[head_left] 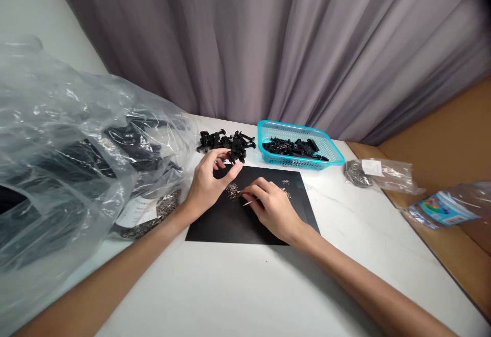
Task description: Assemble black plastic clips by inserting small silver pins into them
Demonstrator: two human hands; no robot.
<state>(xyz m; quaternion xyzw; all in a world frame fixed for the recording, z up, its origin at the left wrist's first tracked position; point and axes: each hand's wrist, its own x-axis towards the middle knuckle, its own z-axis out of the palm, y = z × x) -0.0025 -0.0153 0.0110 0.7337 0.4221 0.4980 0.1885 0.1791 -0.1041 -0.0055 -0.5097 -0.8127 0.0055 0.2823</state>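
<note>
My left hand (210, 177) reaches the near side of a pile of black plastic parts (210, 141). Its thumb and fingers are apart, with black pieces between and behind the fingertips; I see no firm grip. Over the black mat (215, 224), my right hand (270, 205) is closed in a pinch on a thin, light-coloured metal tool (250, 201), most of it hidden by the fingers. The fingertips are beside a small heap of tiny metal pieces (232, 190). More tiny metal pieces (286, 181) lie on the mat behind the right hand.
A blue plastic basket (337, 157) holds more black parts at the back. Large clear plastic bags (76, 122) crowd the left, with a labelled bag of metal pieces (164, 206). On the right lie another small bag (358, 173) and a plastic bottle (441, 208). A grey curtain (238, 45) hangs behind.
</note>
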